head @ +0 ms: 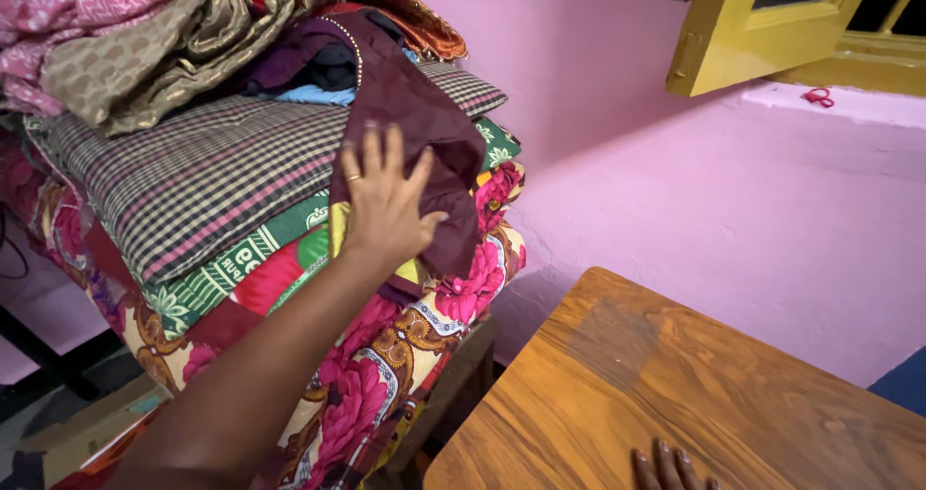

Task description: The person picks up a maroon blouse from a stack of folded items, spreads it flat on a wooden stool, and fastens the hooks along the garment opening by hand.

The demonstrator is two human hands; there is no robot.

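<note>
Maroon cloth (424, 152): hangs down the front of a tall stack of folded bedding, its upper end tucked among the bundles on top.
Left hand (386, 201): flat on the cloth, fingers spread, thumb out to the side; the grip is wide open and presses rather than pinches, so nothing is clasped.
Right hand (670, 471): only fingertips show at the bottom edge, resting on the wooden surface (694, 374); whether they curl I cannot tell.
Stack: checked quilt (193, 181), green printed blanket (241, 258), floral quilt (386, 374) below, loose fabrics (145, 37) heaped above.
Risk: a tug on the cloth could likely drag the loose top bundles forward.
Cause: its upper end seems pinned under them, and the pile leans outward.
</note>
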